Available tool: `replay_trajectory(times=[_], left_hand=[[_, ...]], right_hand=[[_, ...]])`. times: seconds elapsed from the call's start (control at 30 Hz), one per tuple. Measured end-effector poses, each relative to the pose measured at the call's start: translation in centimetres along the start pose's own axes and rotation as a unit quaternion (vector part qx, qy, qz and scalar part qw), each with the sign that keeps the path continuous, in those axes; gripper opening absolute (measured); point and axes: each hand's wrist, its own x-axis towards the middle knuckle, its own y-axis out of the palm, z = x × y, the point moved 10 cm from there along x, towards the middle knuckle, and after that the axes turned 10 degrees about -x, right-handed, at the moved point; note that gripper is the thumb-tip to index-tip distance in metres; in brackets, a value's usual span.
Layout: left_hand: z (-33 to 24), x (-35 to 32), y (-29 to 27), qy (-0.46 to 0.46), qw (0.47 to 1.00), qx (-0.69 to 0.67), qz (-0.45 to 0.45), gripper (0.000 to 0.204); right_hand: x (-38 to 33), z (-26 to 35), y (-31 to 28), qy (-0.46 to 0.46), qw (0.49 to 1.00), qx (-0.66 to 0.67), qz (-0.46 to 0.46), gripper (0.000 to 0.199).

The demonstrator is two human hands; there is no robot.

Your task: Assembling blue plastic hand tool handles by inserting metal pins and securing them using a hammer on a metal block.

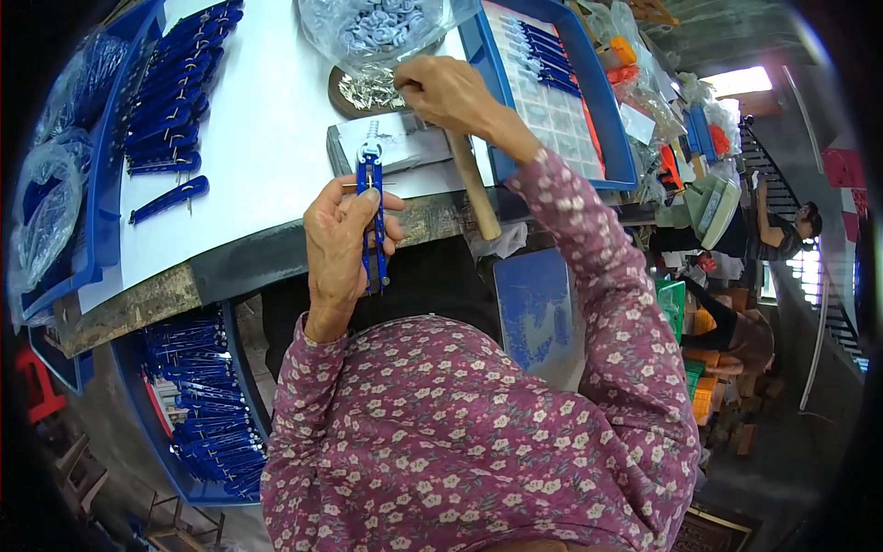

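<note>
A blue compass (372, 216) on a white table (267, 138), blue trays (552, 175), and purple white-flowered sleeves (607, 304).

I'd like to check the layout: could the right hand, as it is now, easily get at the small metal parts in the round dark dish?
Probably yes. The right hand, gripping a wooden handle, sits at the round dark dish of small metal parts, with nothing between them.

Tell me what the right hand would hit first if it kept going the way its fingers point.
Probably the small metal pieces in the dark round dish: the right hand points left toward them, though depth is unclear.
</note>
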Motion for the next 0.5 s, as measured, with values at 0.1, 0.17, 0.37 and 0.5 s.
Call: replay_trajectory(times=[0.1, 0.17, 0.37, 0.5], left_hand=[[-0.2, -0.1, -0.5, 0.003, 1.000, 0.013, -0.003, 0.026], [-0.6, -0.2, -0.3, 0.006, 1.000, 0.014, -0.008, 0.027], [-0.7, -0.1, -0.7, 0.005, 1.000, 0.007, -0.010, 0.027], [-0.7, 0.0, -0.7, 0.002, 1.000, 0.000, -0.008, 0.026]], right_hand=[[2.3, -0.2, 3.4, -0.007, 0.997, -0.050, 0.061, 0.015], [2.8, -0.1, 4.4, -0.019, 0.996, -0.056, 0.066, 0.015], [3.7, 0.2, 5.9, -0.050, 0.994, -0.081, 0.045, 0.013], [3.4, 0.2, 5.3, -0.045, 0.996, -0.068, 0.048, 0.011]])
